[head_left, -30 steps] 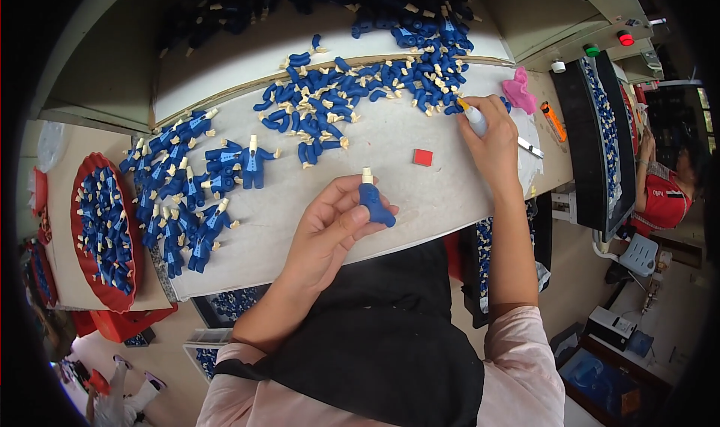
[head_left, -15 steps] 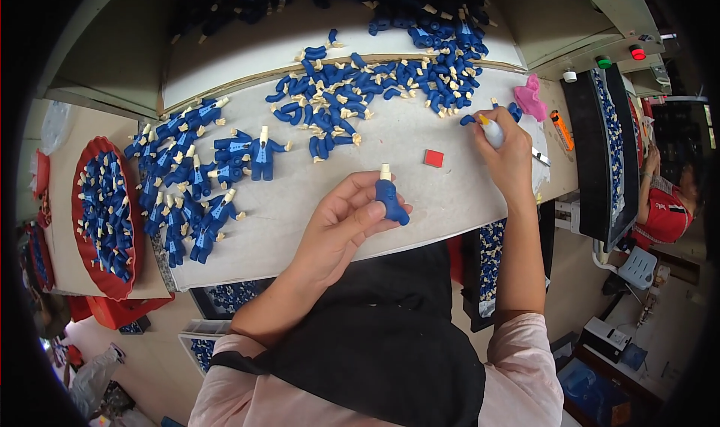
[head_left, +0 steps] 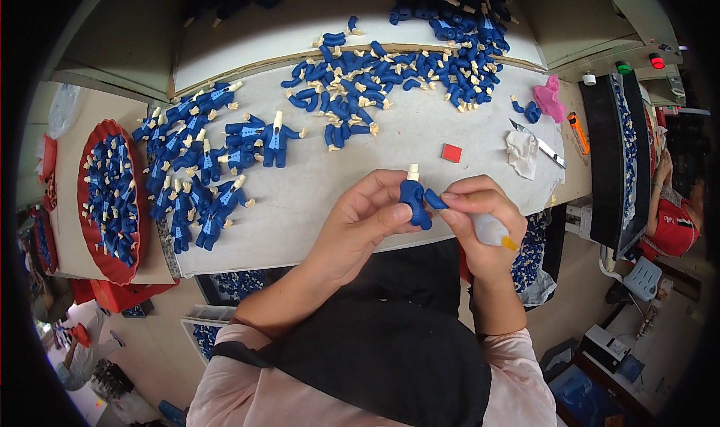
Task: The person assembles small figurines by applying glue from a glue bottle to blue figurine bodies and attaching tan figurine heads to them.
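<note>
My left hand (head_left: 360, 221) pinches a blue toy figure body (head_left: 414, 202) between thumb and fingers, its cream neck peg pointing up. Close to the body's right side, my right hand (head_left: 487, 205) grips a small blue toy arm (head_left: 434, 199) with thumb and fingertips. Tucked in that same hand is a white squeeze bottle (head_left: 490, 230), its yellow tip toward the lower right. I cannot tell whether the arm touches the body. Beyond both hands a small red block (head_left: 451, 153) lies on the white worktop (head_left: 300, 194).
Several figures (head_left: 274, 143) lie to the left, beside a red fluted tray (head_left: 142, 236) of parts. Loose arms (head_left: 352, 89) are heaped at the back. Rightward are a utility knife (head_left: 541, 146), crumpled tissue (head_left: 521, 155), pink cloth (head_left: 550, 98) and an orange tube (head_left: 577, 133).
My right hand has come from the back right of the worktop to beside the toy body, bringing the blue arm and bottle. The knife and tissue have come into sight.
</note>
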The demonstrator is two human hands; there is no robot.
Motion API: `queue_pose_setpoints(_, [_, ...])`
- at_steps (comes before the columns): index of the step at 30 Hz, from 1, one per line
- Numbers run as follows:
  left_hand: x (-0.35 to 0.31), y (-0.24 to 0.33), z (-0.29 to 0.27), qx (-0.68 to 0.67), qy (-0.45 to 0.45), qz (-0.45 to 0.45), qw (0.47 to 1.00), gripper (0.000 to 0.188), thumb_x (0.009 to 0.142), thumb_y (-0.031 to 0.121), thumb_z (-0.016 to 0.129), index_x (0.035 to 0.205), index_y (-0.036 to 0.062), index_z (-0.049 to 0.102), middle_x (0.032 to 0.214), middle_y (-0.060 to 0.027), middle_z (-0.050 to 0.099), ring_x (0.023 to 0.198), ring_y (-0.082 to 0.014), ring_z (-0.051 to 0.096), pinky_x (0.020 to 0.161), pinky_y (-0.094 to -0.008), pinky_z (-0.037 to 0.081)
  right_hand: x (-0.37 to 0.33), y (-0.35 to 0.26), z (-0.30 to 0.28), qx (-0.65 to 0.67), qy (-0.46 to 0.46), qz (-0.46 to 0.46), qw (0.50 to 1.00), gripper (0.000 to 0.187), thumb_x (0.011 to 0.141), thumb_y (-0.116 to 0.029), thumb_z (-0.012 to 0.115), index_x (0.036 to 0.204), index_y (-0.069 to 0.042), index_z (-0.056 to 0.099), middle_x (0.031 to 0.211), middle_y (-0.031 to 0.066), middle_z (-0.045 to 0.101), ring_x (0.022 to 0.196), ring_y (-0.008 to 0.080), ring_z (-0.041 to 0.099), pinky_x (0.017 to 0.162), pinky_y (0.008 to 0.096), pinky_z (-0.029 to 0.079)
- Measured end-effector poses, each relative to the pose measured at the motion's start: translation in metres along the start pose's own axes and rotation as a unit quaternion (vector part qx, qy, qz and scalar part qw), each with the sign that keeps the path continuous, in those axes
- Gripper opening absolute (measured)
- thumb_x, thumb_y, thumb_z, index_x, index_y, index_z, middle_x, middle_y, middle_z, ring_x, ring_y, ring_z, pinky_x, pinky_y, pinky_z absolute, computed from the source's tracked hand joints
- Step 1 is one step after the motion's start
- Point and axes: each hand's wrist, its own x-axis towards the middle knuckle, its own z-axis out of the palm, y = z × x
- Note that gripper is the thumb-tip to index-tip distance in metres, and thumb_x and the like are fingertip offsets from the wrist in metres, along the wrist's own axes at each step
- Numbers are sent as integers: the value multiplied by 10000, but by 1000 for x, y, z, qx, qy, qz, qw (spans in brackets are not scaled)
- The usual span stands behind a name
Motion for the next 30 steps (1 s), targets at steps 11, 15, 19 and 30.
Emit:
queue_pose_setpoints(11, [-3, -3, 1, 8, 1, 21, 1000, 301, 805, 73, 551, 1080, 25, 439, 958, -71, 548, 892, -138, 531, 780, -287, 451, -7, 0, 13, -72, 38, -57, 995, 189, 628, 81, 656, 794, 0, 614, 758, 121, 573, 643, 168, 579, 548, 218, 444])
queue_pose_setpoints(15, [-3, -2, 1, 7, 0, 18, 1000, 305, 805, 69, 550, 1083, 22, 435, 962, -74, 547, 896, -139, 531, 775, -285, 452, -7, 2, 14, -78, 43, -74, 993, 205, 624, 90, 650, 803, -3, 615, 755, 123, 573, 637, 175, 578, 536, 223, 448])
queue_pose_setpoints(19, [-3, -1, 0, 11, 4, 15, 1000, 308, 808, 70, 546, 1090, 20, 432, 964, -77, 547, 890, -142, 536, 771, -280, 452, -7, 1, 16, -96, 45, -85, 991, 228, 620, 100, 642, 822, -4, 618, 746, 119, 570, 629, 176, 575, 528, 224, 447])
queue_pose_setpoints(30, [-6, -5, -4, 129, -17, 120, 984, 333, 778, -11, 562, 1097, -7, 465, 970, -85, 557, 906, -132, 535, 782, -254, 448, -7, 6, 16, -132, 37, -204, 969, 315, 529, 111, 636, 825, 3, 620, 707, 99, 542, 586, 207, 536, 494, 257, 436])
